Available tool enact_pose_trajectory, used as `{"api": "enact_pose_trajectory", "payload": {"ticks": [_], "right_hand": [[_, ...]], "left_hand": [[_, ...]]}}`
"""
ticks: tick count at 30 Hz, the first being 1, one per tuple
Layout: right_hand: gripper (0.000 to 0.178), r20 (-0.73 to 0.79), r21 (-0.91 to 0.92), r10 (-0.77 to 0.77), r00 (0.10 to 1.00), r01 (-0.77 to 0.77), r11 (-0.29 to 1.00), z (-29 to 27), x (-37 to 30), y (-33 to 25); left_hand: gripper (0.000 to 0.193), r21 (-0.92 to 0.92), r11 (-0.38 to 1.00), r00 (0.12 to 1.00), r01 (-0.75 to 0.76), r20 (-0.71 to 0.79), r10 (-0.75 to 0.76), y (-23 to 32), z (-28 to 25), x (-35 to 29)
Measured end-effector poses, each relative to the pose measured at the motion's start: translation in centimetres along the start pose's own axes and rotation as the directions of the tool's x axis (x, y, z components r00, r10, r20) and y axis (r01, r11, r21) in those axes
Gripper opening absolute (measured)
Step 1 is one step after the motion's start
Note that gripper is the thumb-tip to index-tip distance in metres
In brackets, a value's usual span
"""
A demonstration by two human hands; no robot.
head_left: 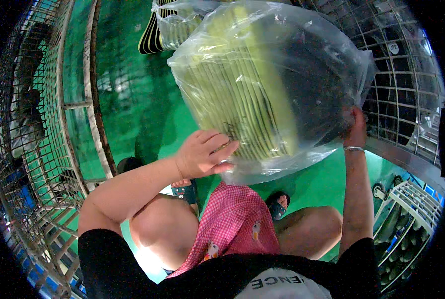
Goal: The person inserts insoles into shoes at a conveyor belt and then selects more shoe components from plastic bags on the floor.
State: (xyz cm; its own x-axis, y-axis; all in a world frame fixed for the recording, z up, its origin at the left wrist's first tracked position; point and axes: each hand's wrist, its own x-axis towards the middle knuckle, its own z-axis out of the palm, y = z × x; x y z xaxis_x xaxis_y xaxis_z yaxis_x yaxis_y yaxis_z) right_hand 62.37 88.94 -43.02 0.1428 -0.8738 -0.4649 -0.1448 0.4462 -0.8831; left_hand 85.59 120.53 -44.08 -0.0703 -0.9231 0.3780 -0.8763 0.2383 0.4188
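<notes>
A large clear plastic bag (262, 167) spreads out in front of my knees. Inside it, a stack of thin yellow-green flat pieces (237, 99) with dark edges lies to the left, and a dark flat mass (312, 74) fills the right; what kind of pieces these are I cannot tell. My left hand (207, 153) has its fingers curled on the bag's near left edge, thumb towards the film. At the bag's right edge, my right hand (356, 128) grips the gathered plastic, its fingertips partly hidden by the film.
Behind the bag sits another clear bag (180, 25) with black-and-yellow striped pieces. Wire mesh cages stand left (48, 99) and right (396, 74), the right one holding dark items. A white wheeled rack (416, 199) with dark long pieces is lower right, on a green floor (137, 99).
</notes>
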Motion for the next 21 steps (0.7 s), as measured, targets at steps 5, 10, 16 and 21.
{"api": "enact_pose_trajectory", "payload": {"ticks": [5,10,16,21], "right_hand": [[0.030,0.077,0.147,-0.037,0.996,0.025,0.989,-1.8,0.6,0.8],[0.028,0.118,0.065,-0.046,0.992,0.039,0.997,1.1,-2.9,-1.2],[0.026,0.038,0.179,-0.171,0.985,0.161,0.971,-0.3,-0.5,0.8],[0.015,0.278,-0.334,-0.575,0.770,0.638,0.694,1.6,-4.3,-1.7]], "left_hand": [[0.049,0.022,0.999,0.999,-0.045,0.032,0.045,0.5,-0.1,0.3],[0.046,0.039,0.999,0.999,-0.034,0.023,0.033,0.4,0.1,-0.2],[0.043,0.008,0.999,0.993,0.040,0.108,-0.040,0.8,-0.6,0.6],[0.040,-0.025,0.988,0.980,0.155,0.127,-0.151,1.0,-0.6,1.2]]}}
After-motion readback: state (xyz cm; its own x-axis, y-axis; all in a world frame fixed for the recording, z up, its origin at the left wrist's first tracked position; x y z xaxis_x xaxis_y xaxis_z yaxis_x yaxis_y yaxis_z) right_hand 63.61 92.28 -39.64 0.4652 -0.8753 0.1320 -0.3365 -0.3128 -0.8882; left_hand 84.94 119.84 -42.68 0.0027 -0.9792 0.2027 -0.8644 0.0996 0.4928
